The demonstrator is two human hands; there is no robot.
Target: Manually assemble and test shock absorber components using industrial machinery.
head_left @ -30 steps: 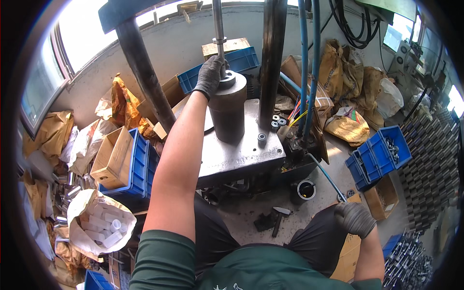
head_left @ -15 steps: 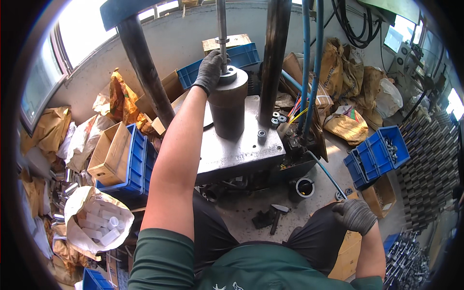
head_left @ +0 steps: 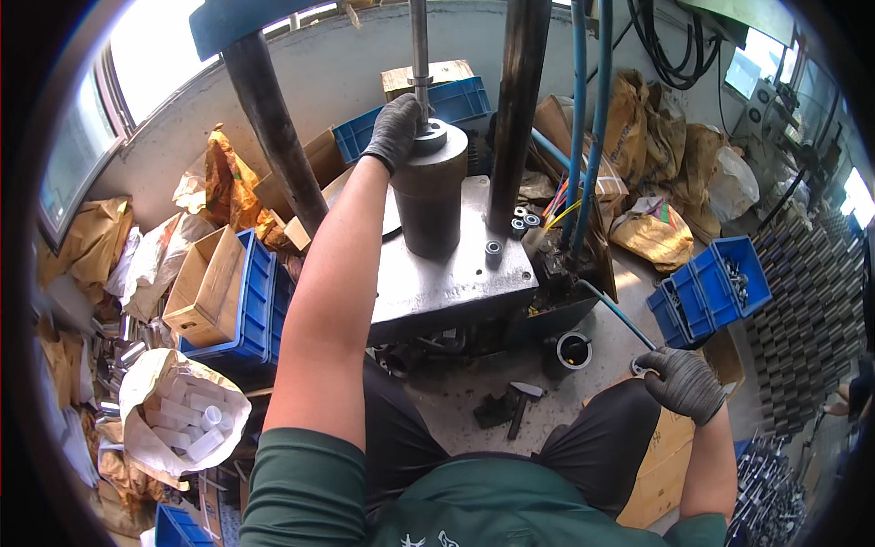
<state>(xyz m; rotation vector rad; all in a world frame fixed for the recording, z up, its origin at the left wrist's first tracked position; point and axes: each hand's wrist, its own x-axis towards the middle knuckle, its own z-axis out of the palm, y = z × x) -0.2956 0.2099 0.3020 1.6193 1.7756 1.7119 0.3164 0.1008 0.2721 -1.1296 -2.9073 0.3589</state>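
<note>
My left hand [head_left: 394,135], in a dark grey knit glove, is closed round the lower part of an upright steel rod [head_left: 419,46]; its fingertips are partly hidden. The rod meets a dark ring [head_left: 432,137] on top of a thick steel cylinder [head_left: 432,214]. That cylinder stands on the metal plate [head_left: 437,287] of a press frame. At the right, my right hand [head_left: 685,383], gloved alike, is wrapped round the end of a thin blue-grey lever [head_left: 620,314]. A small metal ring [head_left: 638,366] shows just beside its fingers.
Dark posts [head_left: 521,118] flank the cylinder. Small bearings [head_left: 493,251] sit on the plate's right side. A hammer [head_left: 521,406] and a black pot [head_left: 572,353] are on the floor. Blue crates [head_left: 720,290] stand right; a sack of white plastic tubes [head_left: 187,419] lies left.
My right hand has moved up and slightly right, raising the lever's end. My left hand stays at the rod, almost unmoved.
</note>
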